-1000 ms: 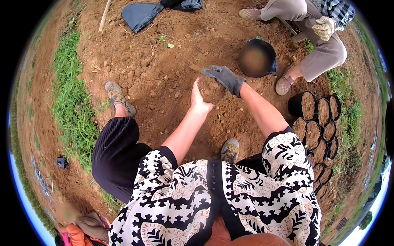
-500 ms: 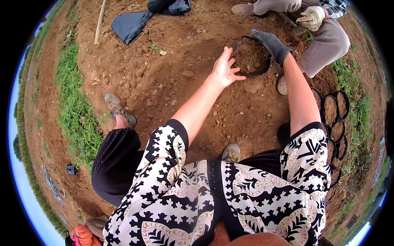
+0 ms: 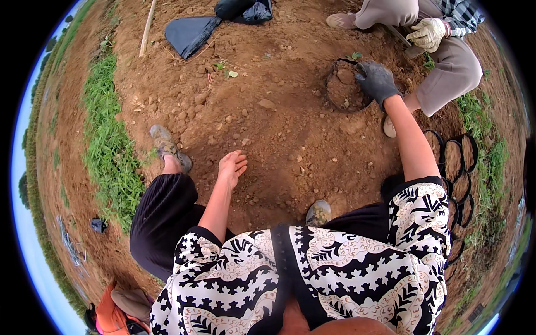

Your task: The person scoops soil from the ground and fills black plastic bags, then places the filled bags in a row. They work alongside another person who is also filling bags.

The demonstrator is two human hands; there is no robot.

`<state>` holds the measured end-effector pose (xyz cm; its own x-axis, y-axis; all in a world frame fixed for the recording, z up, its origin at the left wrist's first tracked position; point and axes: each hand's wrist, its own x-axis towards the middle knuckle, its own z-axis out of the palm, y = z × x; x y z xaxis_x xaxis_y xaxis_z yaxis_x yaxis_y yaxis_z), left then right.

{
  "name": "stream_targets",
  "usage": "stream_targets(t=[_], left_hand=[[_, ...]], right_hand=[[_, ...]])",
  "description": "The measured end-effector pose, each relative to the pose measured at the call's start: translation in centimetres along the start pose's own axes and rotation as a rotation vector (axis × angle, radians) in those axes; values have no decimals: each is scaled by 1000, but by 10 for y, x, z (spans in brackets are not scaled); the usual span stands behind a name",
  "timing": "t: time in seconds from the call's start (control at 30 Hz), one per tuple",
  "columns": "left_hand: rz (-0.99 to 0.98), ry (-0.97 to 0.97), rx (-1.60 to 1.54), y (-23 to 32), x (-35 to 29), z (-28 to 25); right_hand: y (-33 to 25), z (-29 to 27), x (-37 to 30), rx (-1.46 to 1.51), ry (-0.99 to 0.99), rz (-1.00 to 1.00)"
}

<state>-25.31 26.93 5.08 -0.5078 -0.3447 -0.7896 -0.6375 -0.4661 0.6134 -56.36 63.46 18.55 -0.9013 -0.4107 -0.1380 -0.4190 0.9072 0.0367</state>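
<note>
Soil-filled black grow bag (image 3: 345, 88) stands on bare brown earth at upper right, its round rim open and clods visible inside. Right hand (image 3: 377, 81), in a dark glove, rests on the bag's right rim with fingers curled over the edge, gripping it. Left hand (image 3: 231, 167) is bare, lowered onto loose dirt well apart from the bag, palm down, fingers lightly together and holding nothing. Second person's pale-gloved hand (image 3: 427, 33) sits just beyond the bag, closed around a tool handle whose detail cannot be made out. Row of filled black bags (image 3: 459, 167) lies along the right edge. Black plastic sheet (image 3: 190, 33) and a wooden stick (image 3: 147, 27) lie at top left; grass strip (image 3: 109, 145) borders the left side
</note>
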Motion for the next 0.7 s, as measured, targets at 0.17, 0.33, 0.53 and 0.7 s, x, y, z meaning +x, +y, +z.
stream_targets(t=[0.17,0.33,0.53,0.7], left_hand=[[1,48,51,-10,-5,-1],[149,111,212,-10,-3,0],[-189,538,259,-75,16,-83],[-626,429,-215,-102,-24,-34]], right_hand=[[-49,22,9,-300,269,-325],[-46,27,55,-267,246,-170],[-75,3,78,429,438,-288],[-160,49,24,252,-339,-482]])
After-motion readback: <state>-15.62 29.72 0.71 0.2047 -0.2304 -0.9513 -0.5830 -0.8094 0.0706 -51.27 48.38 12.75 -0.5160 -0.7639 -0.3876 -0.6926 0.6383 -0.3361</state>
